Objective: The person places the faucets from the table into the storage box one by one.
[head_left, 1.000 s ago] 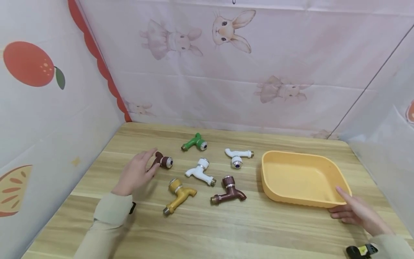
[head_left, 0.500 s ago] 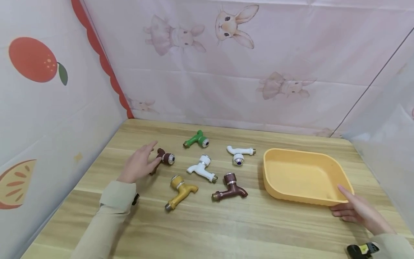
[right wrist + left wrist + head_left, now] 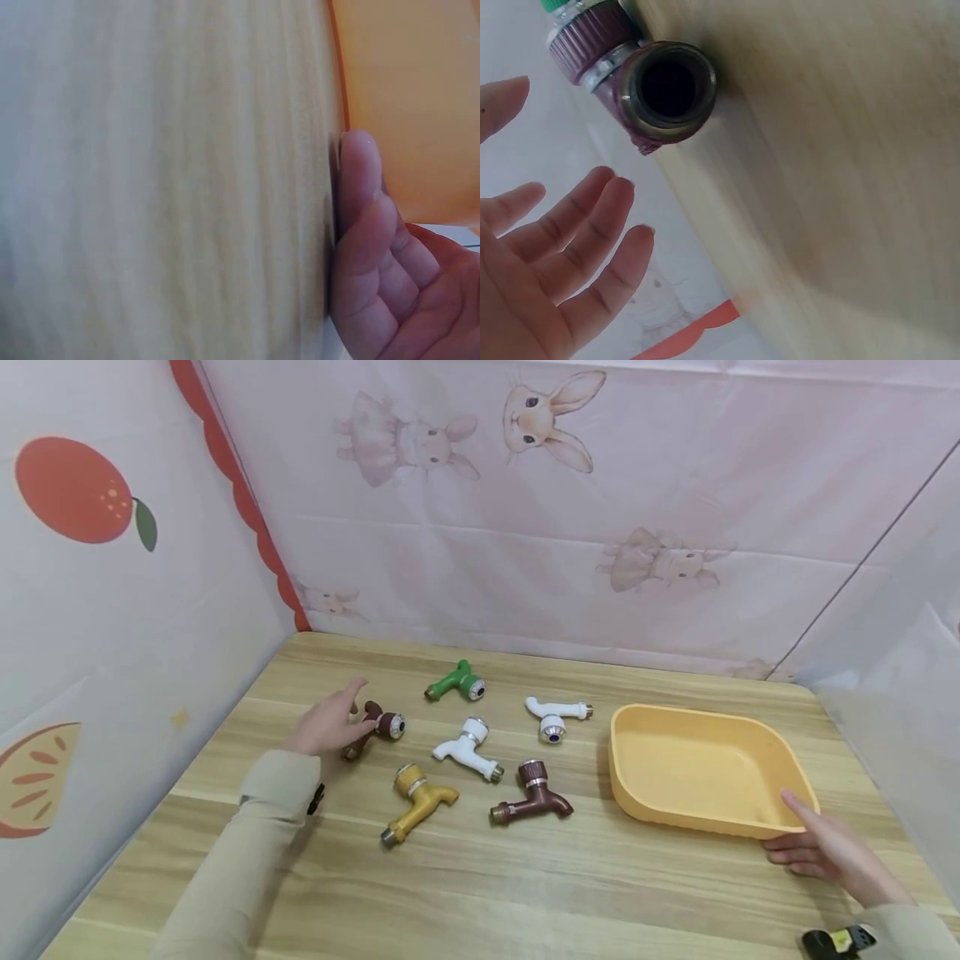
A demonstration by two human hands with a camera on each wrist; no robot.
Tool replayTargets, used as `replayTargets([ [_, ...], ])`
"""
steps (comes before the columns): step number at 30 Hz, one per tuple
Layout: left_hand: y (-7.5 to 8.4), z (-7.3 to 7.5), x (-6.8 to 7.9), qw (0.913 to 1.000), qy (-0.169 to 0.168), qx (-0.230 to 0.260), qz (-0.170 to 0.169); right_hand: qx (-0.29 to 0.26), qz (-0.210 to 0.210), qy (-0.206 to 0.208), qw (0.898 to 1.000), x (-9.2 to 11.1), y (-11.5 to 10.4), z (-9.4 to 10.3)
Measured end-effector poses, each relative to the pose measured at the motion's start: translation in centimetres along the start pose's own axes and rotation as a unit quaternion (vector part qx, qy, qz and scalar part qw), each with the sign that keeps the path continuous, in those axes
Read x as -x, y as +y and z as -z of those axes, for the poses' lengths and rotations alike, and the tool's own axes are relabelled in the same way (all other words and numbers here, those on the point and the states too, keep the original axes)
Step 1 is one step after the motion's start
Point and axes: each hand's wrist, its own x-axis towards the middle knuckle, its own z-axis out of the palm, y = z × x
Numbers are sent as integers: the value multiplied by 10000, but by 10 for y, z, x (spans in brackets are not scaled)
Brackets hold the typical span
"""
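My left hand [image 3: 324, 723] is over the left end of a dark brown tap [image 3: 388, 725], thumb and fingers spread around it. In the left wrist view the fingers [image 3: 592, 247] are straight and apart from the tap [image 3: 592, 37], whose threaded open end faces the camera. At the right, my right hand [image 3: 836, 852] grips the near right corner of a yellow plastic tray [image 3: 697, 824], with the thumb over the rim and the other fingers under it. In the right wrist view curled fingers [image 3: 364, 240] lie against the tray's wall [image 3: 420, 97].
Between the hands lie a green tap [image 3: 457, 682], a white tap [image 3: 467, 749], another white tap [image 3: 553, 718], a yellow tap [image 3: 418, 806] and a second brown tap [image 3: 534, 800]. They rest on a wood-grain table [image 3: 480, 893], with printed cloth walls [image 3: 480, 568] around it.
My left hand has shifted slightly away from me over the brown tap, so its threaded end now shows. The right hand and the tray have stayed put; the head view has tilted a little.
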Motion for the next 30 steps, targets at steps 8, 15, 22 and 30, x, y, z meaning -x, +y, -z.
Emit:
replayTargets([
  [8, -14, -2, -8, 9953, -614, 697, 274, -79, -48, 11, 10000, -3, 3, 0],
  [15, -23, -2, -14, 9851, -926, 1392, 392, -25, -76, -5, 10000, -2, 3, 0],
  [22, -28, -2, -17, 9772, -1367, 1531, 535, -65, -91, 5, 9999, -2, 2, 1],
  [30, -30, -7, -22, 9773, -1417, 1477, 550, -21, -49, -8, 10000, -1, 2, 1],
])
